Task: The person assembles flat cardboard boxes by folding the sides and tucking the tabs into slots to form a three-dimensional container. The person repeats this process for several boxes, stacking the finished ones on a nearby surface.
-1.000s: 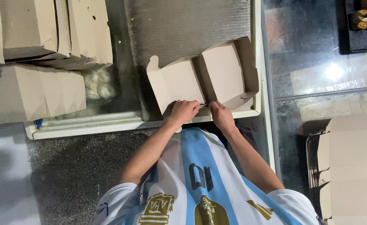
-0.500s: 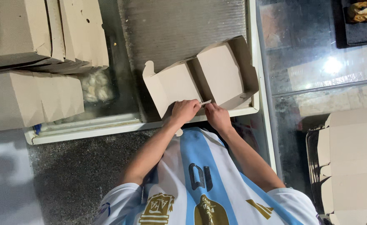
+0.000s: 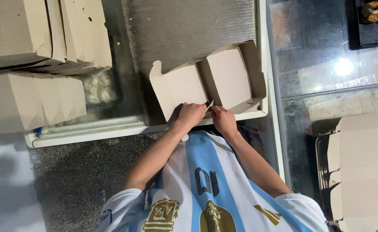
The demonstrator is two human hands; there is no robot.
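A plain brown cardboard box (image 3: pixel 217 79), partly folded up with its lid open, lies on a grey metal counter (image 3: pixel 189 25). My left hand (image 3: pixel 191 115) grips the near edge of the box's lid panel. Close beside it, my right hand (image 3: pixel 223 119) pinches a small flap at the near corner of the box's tray part. Both hands meet at the fold between the two halves. My striped shirt fills the lower middle of the view.
Flat box blanks are stacked at the top left (image 3: pixel 47 34), with folded boxes (image 3: pixel 34 101) below them. A clear bag of white dough pieces (image 3: pixel 96 86) lies beside them. More boxes (image 3: pixel 365 172) stand at the right. A dark tray of pastries (image 3: pixel 377 10) sits behind the glass.
My hands stay on the box's near edge, fingers shifting slightly on the flap. The box has moved a little to the left.
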